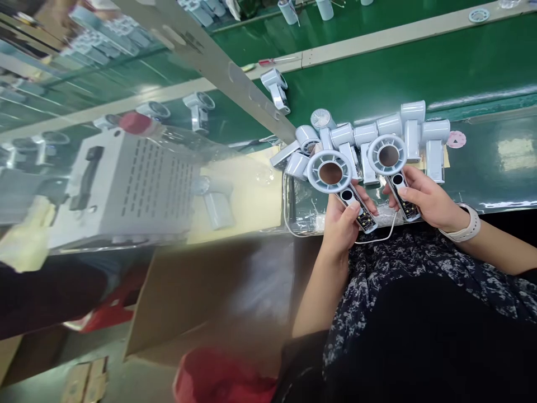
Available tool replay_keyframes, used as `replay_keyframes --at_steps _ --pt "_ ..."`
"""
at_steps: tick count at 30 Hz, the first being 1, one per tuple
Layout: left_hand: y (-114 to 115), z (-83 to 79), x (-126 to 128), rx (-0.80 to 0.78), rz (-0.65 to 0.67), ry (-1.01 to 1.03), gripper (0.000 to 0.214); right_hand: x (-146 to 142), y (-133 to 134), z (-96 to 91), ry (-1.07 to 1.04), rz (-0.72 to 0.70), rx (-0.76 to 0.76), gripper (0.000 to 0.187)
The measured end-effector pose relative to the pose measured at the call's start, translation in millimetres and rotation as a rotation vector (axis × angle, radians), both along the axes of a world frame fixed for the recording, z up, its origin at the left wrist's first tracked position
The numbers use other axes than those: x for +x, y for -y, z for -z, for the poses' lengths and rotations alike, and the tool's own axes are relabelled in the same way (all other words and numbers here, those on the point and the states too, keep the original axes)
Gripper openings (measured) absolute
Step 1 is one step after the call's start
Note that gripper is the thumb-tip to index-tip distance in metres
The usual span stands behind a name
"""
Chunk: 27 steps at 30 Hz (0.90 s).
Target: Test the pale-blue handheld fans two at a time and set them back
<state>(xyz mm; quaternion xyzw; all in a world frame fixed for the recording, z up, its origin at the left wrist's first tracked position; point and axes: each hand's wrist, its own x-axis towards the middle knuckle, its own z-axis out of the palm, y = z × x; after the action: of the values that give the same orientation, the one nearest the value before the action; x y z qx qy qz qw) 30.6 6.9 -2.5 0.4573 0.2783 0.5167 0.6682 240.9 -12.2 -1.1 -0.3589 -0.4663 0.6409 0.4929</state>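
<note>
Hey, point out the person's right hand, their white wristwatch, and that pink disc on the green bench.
Right hand (428,198): head view, on the back of the hand.
White wristwatch (461,226): head view, on the strap.
Pink disc (456,139): head view, on its middle.

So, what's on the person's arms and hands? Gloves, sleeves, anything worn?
No gloves on the left hand or right hand. A pale strap, likely a watch, circles the right wrist. Forearms are bare up to dark sleeves; dark floral fabric sits below the hands.

White handheld fans (331,157) in both hands (338,226)
</note>
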Motion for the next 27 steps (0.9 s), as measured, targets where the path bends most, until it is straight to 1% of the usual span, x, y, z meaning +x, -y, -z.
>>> replay_keyframes --at_steps 4,6,11,13,17,20,24,27 --pt "0 -0.5 1 -0.024 0.011 -0.006 0.053 -2 -1 2.5 -0.026 -0.004 -0.026 0.055" --pt "-1 0.2 1 -0.043 0.017 -0.01 0.054 -2 0 3.9 -0.03 -0.004 -0.032 0.054" --pt "-5 4.1 2 -0.023 0.009 -0.009 0.045 -2 -1 5.6 -0.009 0.016 -0.064 0.045" --pt "-8 4.8 3 -0.009 0.012 -0.008 0.043 -3 -2 4.2 -0.008 0.029 -0.069 0.045" --pt "-10 4.4 4 0.015 -0.002 -0.031 0.044 -5 -4 -1.7 -0.007 0.033 -0.053 0.046" --pt "-10 4.5 2 -0.013 -0.019 -0.039 0.046 -7 -3 -4.3 0.013 0.045 -0.05 0.046" --pt "-5 5.8 -3 -0.029 0.051 0.016 0.054 -7 -1 -3.7 0.002 0.045 -0.076 0.045" --pt "-2 6.3 -4 0.009 0.054 -0.004 0.053 -7 1 -3.0 -0.016 0.056 -0.109 0.038"
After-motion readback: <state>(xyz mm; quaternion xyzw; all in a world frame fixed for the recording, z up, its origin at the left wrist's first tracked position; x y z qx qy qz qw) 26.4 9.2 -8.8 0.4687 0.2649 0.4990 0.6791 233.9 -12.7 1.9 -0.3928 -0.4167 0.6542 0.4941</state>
